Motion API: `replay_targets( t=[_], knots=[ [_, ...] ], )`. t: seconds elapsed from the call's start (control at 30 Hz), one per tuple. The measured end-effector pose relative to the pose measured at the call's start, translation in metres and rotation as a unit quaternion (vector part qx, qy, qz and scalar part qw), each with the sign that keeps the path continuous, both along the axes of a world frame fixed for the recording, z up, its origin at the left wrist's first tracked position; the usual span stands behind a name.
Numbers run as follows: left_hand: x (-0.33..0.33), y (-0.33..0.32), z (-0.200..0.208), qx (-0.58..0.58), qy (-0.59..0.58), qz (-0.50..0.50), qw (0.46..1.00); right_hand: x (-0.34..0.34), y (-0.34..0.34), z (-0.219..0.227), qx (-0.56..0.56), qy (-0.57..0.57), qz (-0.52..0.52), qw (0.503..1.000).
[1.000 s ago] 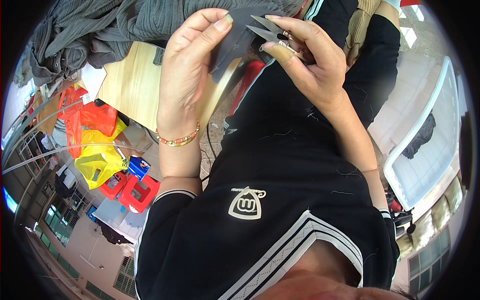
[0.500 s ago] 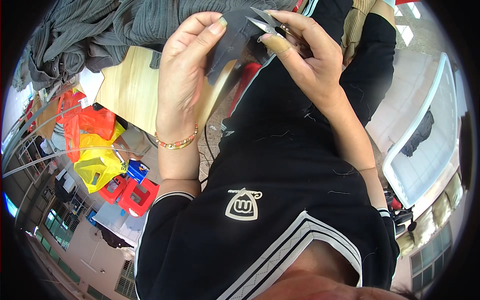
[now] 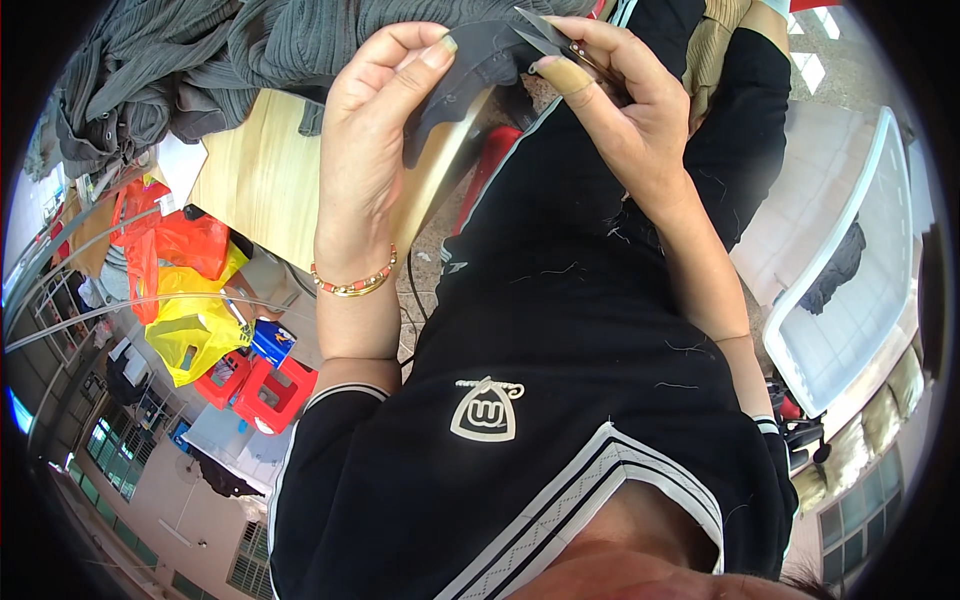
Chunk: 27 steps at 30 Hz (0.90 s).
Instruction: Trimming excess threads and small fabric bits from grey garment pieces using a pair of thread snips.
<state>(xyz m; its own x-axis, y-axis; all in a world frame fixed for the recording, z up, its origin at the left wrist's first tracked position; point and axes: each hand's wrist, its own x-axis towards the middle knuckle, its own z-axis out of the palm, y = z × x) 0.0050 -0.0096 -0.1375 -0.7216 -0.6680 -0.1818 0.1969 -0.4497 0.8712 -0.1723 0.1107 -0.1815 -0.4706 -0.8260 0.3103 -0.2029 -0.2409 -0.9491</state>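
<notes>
Between the thumb and fingers of my left hand [image 3: 385, 90] is the edge of a dark grey fabric piece [image 3: 468, 75], which curves down beside the palm. My right hand [image 3: 630, 95] grips small thread snips [image 3: 542, 36] with two pointed metal blades spread apart. The blade tips reach the fabric's upper right edge. A tan covering wraps my right thumb, and part of the snips' handle is hidden by the fingers.
Grey ribbed knitwear [image 3: 240, 55] is heaped across the light wooden table [image 3: 255, 180]. On the left are red and yellow plastic bags [image 3: 200, 315] and red baskets [image 3: 275, 392]. A translucent white bin [image 3: 865, 330] holding dark cloth stands on the right.
My right hand and the snips have shifted slightly right, and the blades look less widely spread. The fabric piece has tilted a little, its lower end moving left.
</notes>
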Motion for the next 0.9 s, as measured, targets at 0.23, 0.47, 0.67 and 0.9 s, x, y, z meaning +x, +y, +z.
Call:
replay_targets(
  t=[0.23, 0.47, 0.67, 0.9],
  knots=[
    [-0.001, 0.000, 0.000, 0.015, 0.009, 0.008, 1.000, -0.004, 0.016, 0.009, 0.010, 0.034, -0.001, 0.999],
    [-0.001, 0.000, -0.001, 0.017, 0.011, 0.010, 1.000, -0.001, 0.011, 0.012, -0.004, 0.123, -0.002, 0.992],
    [-0.002, 0.001, 0.000, 0.023, 0.017, 0.015, 0.999, -0.001, 0.012, 0.015, 0.007, 0.158, 0.000, 0.987],
    [-0.003, 0.002, 0.000, 0.013, 0.008, 0.012, 1.000, -0.002, 0.009, 0.017, -0.006, 0.190, -0.002, 0.982]
  ],
)
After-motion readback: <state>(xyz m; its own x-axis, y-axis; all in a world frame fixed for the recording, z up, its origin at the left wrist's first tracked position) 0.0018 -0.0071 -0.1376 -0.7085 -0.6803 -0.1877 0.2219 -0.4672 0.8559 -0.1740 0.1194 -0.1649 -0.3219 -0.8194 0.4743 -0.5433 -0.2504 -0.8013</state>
